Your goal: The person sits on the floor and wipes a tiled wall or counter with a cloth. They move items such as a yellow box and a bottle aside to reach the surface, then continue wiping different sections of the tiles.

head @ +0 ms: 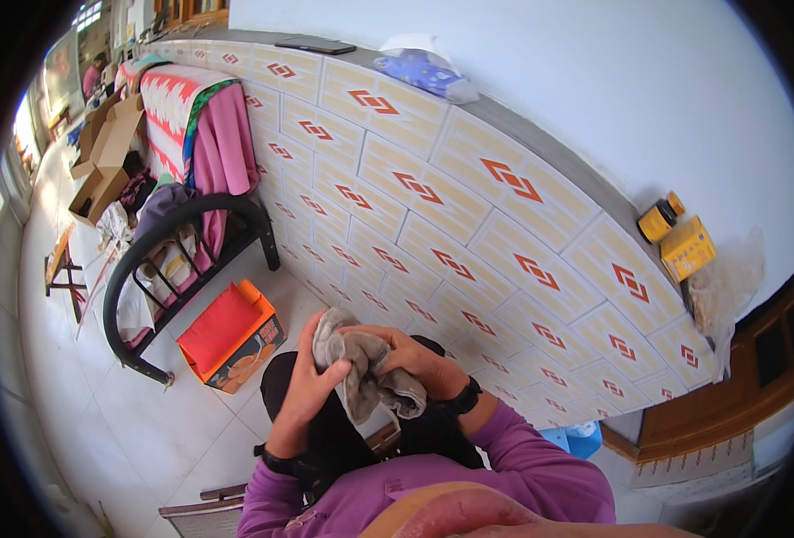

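Observation:
A bunched grey cloth item [353, 360], its exact kind unclear, is held up between both hands over the lap. My left hand [309, 376] grips its left side, the thumb pressing on the front. On its right side, my right hand [414, 356] has hold of the cloth with the fingers over the top. One end of the cloth hangs down below the right hand and shows an opening. Black trousers lie beneath, and both wrists wear black bands.
An orange and black cardboard box [246, 366] with a red cushion-like item [221, 326] stands on the tiled floor beside a black metal bed frame [118, 276]. A tiled wall [397, 228] rises ahead; its ledge bears a phone [315, 45] and a yellow box [687, 249]. A person [92, 75] is far off.

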Demonstrator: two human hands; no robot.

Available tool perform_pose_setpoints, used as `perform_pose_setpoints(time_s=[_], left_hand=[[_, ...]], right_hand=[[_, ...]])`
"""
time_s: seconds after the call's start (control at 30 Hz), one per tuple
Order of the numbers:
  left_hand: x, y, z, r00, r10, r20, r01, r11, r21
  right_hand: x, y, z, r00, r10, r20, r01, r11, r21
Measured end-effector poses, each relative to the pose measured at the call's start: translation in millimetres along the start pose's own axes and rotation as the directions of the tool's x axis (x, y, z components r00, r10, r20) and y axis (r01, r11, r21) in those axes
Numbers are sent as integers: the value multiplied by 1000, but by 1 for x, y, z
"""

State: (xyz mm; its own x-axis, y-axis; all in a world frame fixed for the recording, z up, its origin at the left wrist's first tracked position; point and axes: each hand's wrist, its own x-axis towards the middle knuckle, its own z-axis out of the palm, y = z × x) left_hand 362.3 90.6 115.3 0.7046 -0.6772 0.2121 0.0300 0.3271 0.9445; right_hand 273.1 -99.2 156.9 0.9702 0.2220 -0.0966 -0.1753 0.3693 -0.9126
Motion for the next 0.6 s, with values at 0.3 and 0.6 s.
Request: perform_pose_setpoints(time_s=[0.3, 0.6], left_hand=[[22, -51, 29, 933, -349, -91, 225, 761, -609], [31, -65, -45, 896, -407, -175, 144, 642, -753]], right_hand=[[-32, -1, -11, 995, -90, -30, 88, 994, -68], [-138, -35, -47, 246, -708, -662, 222, 706, -672]])
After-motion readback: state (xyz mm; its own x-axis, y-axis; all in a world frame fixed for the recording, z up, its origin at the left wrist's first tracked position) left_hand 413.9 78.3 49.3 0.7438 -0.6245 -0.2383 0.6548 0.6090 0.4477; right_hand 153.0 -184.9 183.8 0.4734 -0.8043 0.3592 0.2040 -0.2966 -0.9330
